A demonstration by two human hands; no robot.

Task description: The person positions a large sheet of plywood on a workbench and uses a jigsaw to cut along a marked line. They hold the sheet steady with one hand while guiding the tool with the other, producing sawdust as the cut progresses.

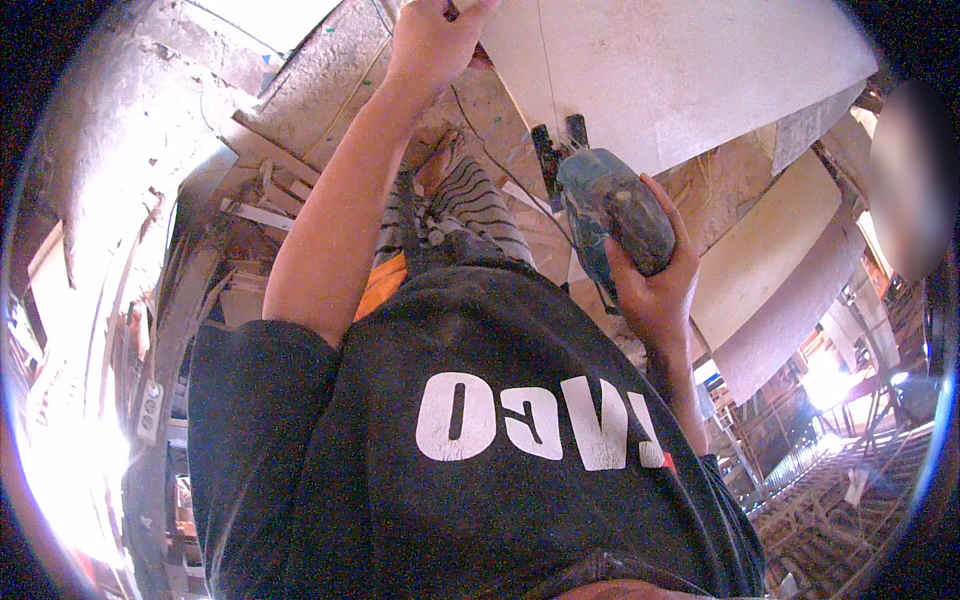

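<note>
The right hand [665, 270] grips the power tool [615, 205] from behind, probably steadying it at the board's [690, 80] edge. The left hand [440, 45] reaches far out — open or closed, I can't tell.

Workshop interior, cluttered, unevenly lit; directions taken from mid-view.
Floor [490, 115]: brown, worn, at twelve o'clock.
Bright white panel [265, 15]: at eleven, hard-edged; window or other opening, cannot be told.
Timber offcuts [285, 190]: several, loosely heaped, at ten.
Power strip [148, 412]: white, multi-socket, between eight and nine.
Glare [75, 460]: strong, at eight, washing out detail.
Pale boards [770, 245]: curved by the lens, overlapping, at three.
Light patch [832, 387]: intense, past three.
Ribbed surface [850, 525]: brownish, slatted, at four; nature unclear.
</note>
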